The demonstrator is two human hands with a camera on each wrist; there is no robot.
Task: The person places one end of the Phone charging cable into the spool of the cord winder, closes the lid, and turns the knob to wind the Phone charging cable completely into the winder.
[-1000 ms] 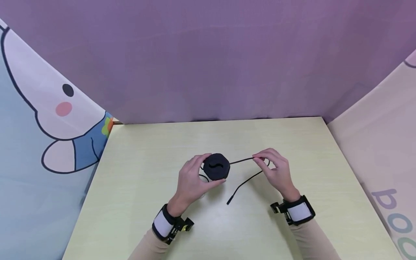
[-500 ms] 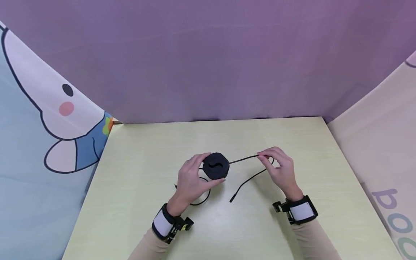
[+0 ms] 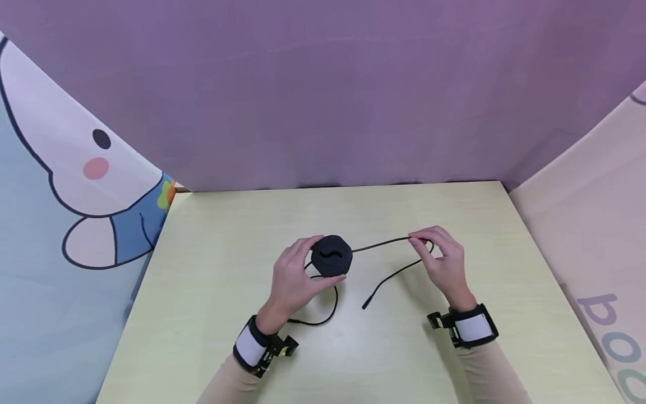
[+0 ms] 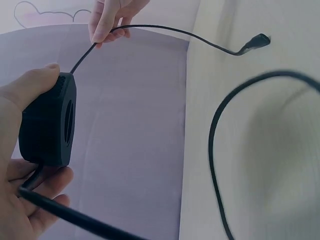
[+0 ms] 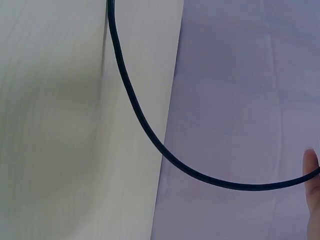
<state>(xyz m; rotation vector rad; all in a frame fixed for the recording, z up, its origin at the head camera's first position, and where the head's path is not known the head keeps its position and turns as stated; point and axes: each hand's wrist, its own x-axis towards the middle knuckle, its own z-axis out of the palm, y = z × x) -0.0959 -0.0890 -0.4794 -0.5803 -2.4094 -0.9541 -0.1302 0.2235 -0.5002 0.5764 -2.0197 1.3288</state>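
A black, many-sided cable winder (image 3: pixel 331 255) with an S-shaped slot in its face is gripped at its edges by my left hand (image 3: pixel 292 280), thumb below and fingers above. Black cable (image 3: pixel 381 244) runs out of its right side to my right hand (image 3: pixel 446 269), which pinches it between thumb and fingertips. Past that pinch, the cable loops back down to a connector end (image 3: pixel 367 303). From the winder's left side more cable (image 3: pixel 333 311) hangs in a loop under my left hand. The left wrist view shows the winder (image 4: pixel 50 120) edge-on, the cable leaving at two ends.
The pale wooden table (image 3: pixel 404 359) lies under both hands. Behind it stands a purple curtain (image 3: pixel 343 101). Cartoon-printed cloth (image 3: pixel 101 314) hangs at the left, and a pale lettered cloth (image 3: pixel 580 224) at the right.
My right hand has moved right and slightly away, and the cable between the hands is longer. The cable loop below my left hand shows more. The winder has shifted slightly left.
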